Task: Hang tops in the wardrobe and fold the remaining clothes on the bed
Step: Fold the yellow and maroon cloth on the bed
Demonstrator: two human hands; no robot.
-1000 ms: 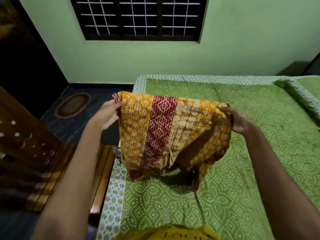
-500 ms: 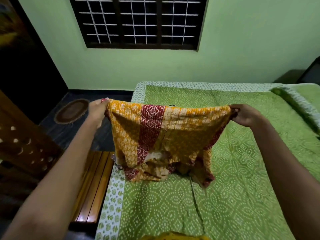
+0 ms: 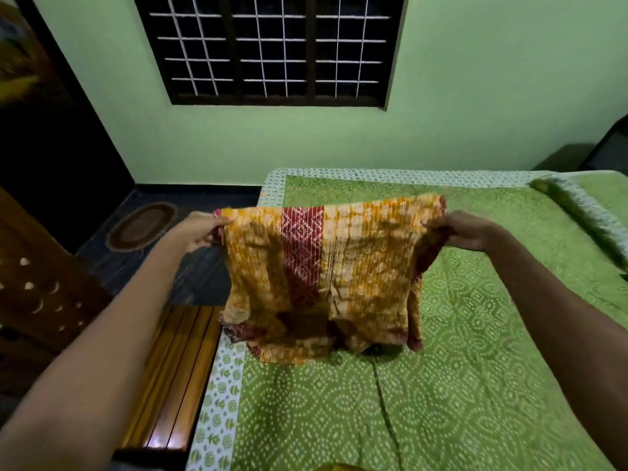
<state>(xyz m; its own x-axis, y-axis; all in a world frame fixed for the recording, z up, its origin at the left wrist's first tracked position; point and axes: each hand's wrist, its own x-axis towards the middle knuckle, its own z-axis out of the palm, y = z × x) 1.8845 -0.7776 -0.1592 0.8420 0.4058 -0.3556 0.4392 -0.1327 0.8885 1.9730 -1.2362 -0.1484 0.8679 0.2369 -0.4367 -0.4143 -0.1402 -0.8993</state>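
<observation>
Hands [image 3: 200, 229] [image 3: 470, 231] hold garment [image 3: 323, 277] over bed [image 3: 475, 368].

Bed [image 3: 475, 385] with green dotted bedspread, pale printed border, orange-red garment's [image 3: 319, 283] lower hem resting on it at 9 o'clock edge

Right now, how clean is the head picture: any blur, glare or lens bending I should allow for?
Head view: dim indoor light, garment slightly soft; glare streaks on the wooden bed frame; wide-angle bending bows the forearms and wall edges; the window is black, so no daylight; a shadow pools under the garment's hem on the bedspread.
</observation>
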